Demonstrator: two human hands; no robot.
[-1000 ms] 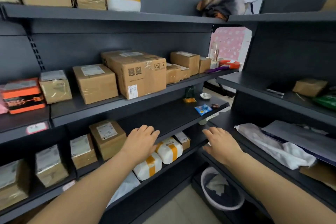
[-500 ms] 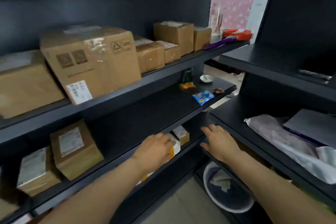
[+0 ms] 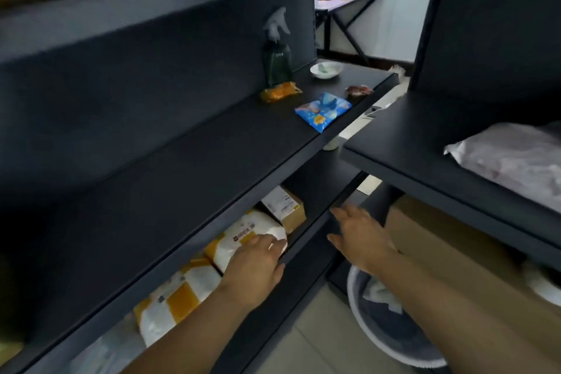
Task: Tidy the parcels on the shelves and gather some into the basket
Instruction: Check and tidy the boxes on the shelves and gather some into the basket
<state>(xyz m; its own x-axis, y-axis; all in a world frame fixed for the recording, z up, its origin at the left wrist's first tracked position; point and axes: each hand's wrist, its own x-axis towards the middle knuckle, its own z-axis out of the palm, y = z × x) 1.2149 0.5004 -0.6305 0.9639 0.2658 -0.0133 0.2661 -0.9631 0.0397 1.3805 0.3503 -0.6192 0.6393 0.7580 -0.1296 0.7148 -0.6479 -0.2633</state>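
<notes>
On the low dark shelf (image 3: 306, 231) lie two white parcels with yellow tape: one (image 3: 243, 234) near the front edge and another (image 3: 173, 297) further left. A small brown box (image 3: 285, 206) sits behind them. My left hand (image 3: 255, 267) rests on the nearer white parcel, fingers laid over its front end. My right hand (image 3: 361, 237) hovers flat, fingers spread, just right of the shelf's end and holds nothing. Below it on the floor stands the round grey basket (image 3: 391, 340) with white cloth or paper inside.
The shelf above (image 3: 212, 161) carries a green spray bottle (image 3: 276, 51), an orange packet (image 3: 279, 91), a blue snack packet (image 3: 323, 111), a white dish (image 3: 326, 70) and a small red item (image 3: 359, 90). The right-hand rack holds a pale plastic mailer (image 3: 513, 161) and a big brown box (image 3: 455, 255) underneath.
The view has dropped and closed in on the lower shelves. My left hand has come down onto the white parcel; my right hand stays spread beside the shelf end.
</notes>
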